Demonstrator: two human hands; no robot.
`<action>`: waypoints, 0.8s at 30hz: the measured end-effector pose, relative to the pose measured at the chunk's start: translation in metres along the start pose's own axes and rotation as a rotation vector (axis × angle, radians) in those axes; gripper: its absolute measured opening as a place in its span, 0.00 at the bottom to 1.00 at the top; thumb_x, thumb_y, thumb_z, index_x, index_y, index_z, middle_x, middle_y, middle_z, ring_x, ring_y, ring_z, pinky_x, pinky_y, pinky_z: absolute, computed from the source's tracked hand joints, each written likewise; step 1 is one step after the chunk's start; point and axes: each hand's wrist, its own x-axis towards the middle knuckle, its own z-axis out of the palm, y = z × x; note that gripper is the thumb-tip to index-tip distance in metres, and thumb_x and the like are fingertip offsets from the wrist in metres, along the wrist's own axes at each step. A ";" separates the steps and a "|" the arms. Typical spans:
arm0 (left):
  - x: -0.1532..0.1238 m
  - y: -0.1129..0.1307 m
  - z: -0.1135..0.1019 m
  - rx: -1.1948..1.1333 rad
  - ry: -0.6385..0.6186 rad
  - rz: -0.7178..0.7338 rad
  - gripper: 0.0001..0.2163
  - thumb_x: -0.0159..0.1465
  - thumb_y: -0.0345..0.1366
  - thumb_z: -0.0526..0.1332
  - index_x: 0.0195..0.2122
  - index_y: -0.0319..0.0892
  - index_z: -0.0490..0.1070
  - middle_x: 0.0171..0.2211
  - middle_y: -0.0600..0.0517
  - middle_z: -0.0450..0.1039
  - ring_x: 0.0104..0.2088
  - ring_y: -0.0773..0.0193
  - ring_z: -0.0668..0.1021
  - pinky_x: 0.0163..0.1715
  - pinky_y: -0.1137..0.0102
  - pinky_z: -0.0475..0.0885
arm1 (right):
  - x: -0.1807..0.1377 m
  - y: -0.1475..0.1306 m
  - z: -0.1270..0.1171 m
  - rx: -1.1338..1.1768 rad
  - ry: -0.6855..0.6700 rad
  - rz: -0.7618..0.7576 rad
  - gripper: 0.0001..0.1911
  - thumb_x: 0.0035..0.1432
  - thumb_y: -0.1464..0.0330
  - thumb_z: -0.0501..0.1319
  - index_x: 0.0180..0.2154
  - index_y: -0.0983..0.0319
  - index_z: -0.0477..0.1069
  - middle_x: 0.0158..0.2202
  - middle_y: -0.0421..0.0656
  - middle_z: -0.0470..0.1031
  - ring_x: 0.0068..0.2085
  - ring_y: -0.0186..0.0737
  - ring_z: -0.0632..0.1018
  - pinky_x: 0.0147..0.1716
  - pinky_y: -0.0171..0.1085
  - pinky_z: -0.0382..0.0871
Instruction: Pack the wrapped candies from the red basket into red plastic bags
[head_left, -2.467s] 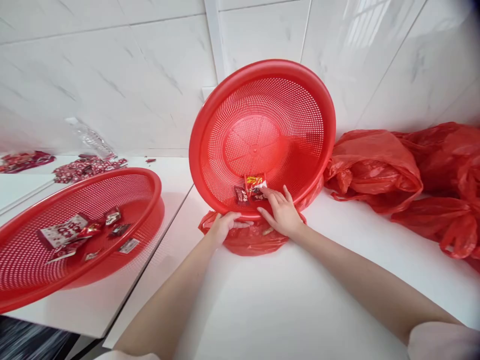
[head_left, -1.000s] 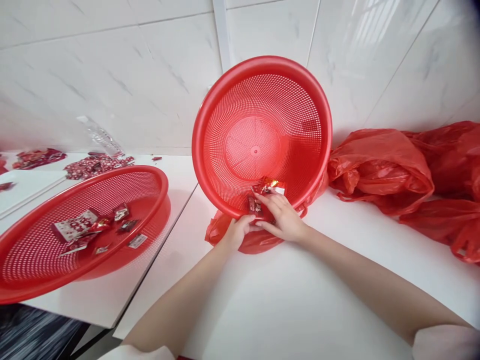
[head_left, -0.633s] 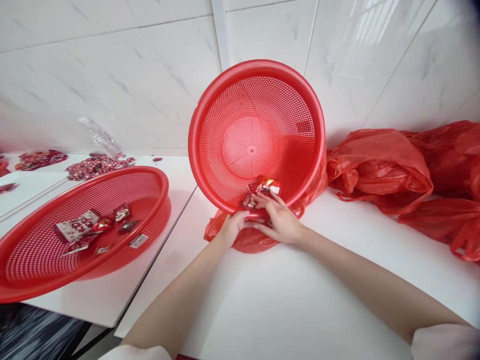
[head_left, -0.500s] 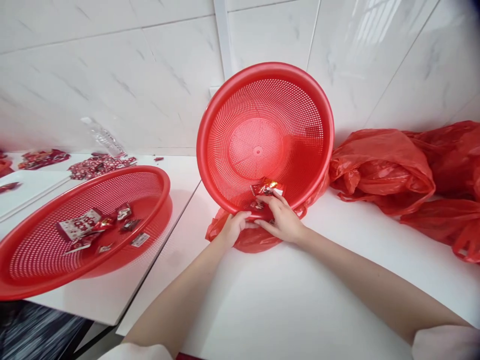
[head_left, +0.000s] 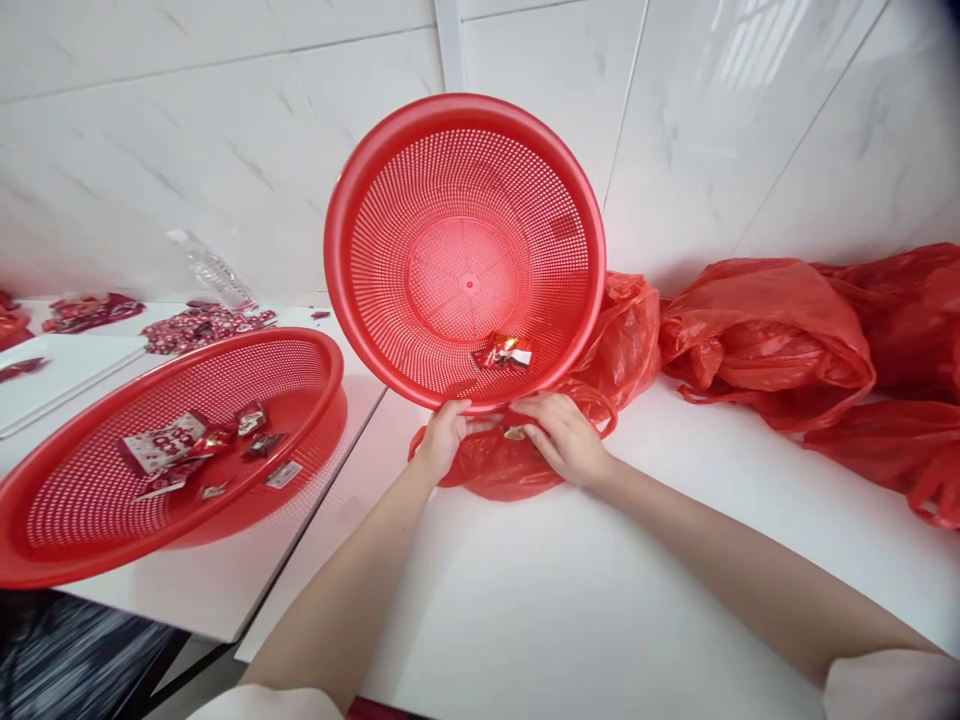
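A round red perforated basket (head_left: 420,180) stands tilted up on its edge against the white wall, its inside facing me. One small red and gold candy wrapper (head_left: 505,351) lies low inside it. My left hand (head_left: 444,436) grips the basket's lower rim. My right hand (head_left: 564,436) rests with curled fingers on a crumpled red plastic bag (head_left: 501,467) under the basket, with a small candy piece at its fingertips.
A second red basket (head_left: 90,540) holding several candy packets sits on the left table. More red plastic bags (head_left: 780,330) are heaped at the right along the wall. Loose candies and a clear bag lie at the far left. A gap separates the two white tables.
The tilted basket has swung up and to the left. My right hand has come out of the basket onto the red bag; only one wrapper is left inside.
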 end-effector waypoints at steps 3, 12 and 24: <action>0.000 -0.001 0.002 0.011 -0.007 -0.032 0.13 0.53 0.37 0.58 0.34 0.34 0.74 0.36 0.42 0.80 0.41 0.51 0.80 0.42 0.59 0.74 | 0.001 -0.003 -0.003 -0.177 -0.005 -0.061 0.18 0.67 0.66 0.51 0.56 0.60 0.65 0.58 0.49 0.69 0.58 0.44 0.69 0.64 0.54 0.49; -0.009 -0.013 0.012 0.086 -0.118 -0.192 0.13 0.51 0.37 0.58 0.30 0.32 0.74 0.24 0.42 0.77 0.35 0.50 0.80 0.37 0.61 0.74 | 0.013 -0.004 -0.006 -0.506 -0.026 0.439 0.35 0.63 0.60 0.55 0.64 0.73 0.50 0.66 0.64 0.52 0.67 0.60 0.55 0.62 0.65 0.39; -0.012 -0.015 0.012 0.146 -0.173 -0.217 0.13 0.52 0.39 0.59 0.31 0.32 0.74 0.27 0.41 0.78 0.34 0.52 0.80 0.33 0.65 0.72 | 0.037 0.003 -0.038 0.927 0.149 1.019 0.21 0.47 0.61 0.70 0.43 0.60 0.73 0.42 0.44 0.78 0.45 0.44 0.78 0.49 0.44 0.71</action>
